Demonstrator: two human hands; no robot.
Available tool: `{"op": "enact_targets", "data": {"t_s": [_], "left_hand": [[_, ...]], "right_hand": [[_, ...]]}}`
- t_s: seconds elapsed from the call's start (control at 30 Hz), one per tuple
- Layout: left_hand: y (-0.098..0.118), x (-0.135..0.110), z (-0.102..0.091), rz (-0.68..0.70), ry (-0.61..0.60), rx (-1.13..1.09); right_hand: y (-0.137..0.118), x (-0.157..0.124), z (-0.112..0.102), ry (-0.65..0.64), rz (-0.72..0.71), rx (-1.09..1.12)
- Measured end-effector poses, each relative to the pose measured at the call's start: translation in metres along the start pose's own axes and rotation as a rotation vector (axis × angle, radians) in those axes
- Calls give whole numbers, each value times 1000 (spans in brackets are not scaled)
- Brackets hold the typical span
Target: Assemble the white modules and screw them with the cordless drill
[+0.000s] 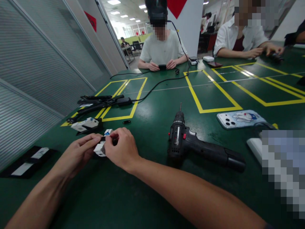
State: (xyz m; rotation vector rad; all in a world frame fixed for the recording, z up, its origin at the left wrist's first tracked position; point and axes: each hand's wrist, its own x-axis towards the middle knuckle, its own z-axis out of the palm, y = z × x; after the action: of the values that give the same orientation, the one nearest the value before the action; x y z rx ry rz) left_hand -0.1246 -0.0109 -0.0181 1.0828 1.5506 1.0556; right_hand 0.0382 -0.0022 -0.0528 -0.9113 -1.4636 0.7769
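Both my hands meet low over the green table (pixel 152 133), left of centre. My left hand (pixel 77 154) pinches a small white plastic part (pixel 100 149) from the left. My right hand (pixel 122 148) grips the same part from the right, its fingers curled over a black piece between them. A bit of white and blue plastic (pixel 108 131) shows just above my fingers. A black cordless screwdriver (pixel 190 143) lies on its side to the right of my right hand, bit pointing away.
A white and black component (pixel 85 124) and a small black piece (pixel 126 121) lie beyond my hands. Black cables and an adapter (pixel 102 101) run further back. A phone (pixel 240 118) lies right. A black tray (pixel 26 160) sits left. Two people sit across the table.
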Motion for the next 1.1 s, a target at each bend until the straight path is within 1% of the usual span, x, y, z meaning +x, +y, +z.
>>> {"op": "enact_targets", "data": {"t_s": [0.07,0.13,0.23,0.3,0.33,0.37,0.43,0.5,0.57,0.63,0.7,0.83,0.97,1.1], "left_hand": [[1,-1,2,-6,-11,-12],[3,-2,6,-5,-3,-8],[6,-5,13,9,19,-6],[8,-7,17,4,33,-17],[8,-7,18,-3,44,-19],[8,-8,18,-13,49,-15],[7,-9,19,-38,33,1],[5,-9,20,-71,-24,17],[1,-10,21,-103,-74,39],[-3,-10,21,-111,-86,72],[-7,-10,19,-73,-85,85],[-12,-10,15,-17,-87,60],[-8,-17,21,-37,-130,-49],[-3,-25,31,-43,-140,-210]], "right_hand": [[-1,-1,0,-6,9,0],[-3,-2,0,2,48,5],[-9,-3,0,68,159,-2],[-14,-4,1,138,252,-44],[-15,-4,1,149,292,-71],[-17,-4,1,132,322,-96],[-19,-5,0,34,349,-112],[-19,-5,-2,-67,341,-93],[-18,-5,-4,-92,343,-59],[-17,-6,-4,-90,356,-17],[-17,-8,-4,-94,358,33],[-18,-14,-5,-65,258,77],[-19,-16,-7,-39,182,62],[-20,-16,-7,-16,96,51]]}}
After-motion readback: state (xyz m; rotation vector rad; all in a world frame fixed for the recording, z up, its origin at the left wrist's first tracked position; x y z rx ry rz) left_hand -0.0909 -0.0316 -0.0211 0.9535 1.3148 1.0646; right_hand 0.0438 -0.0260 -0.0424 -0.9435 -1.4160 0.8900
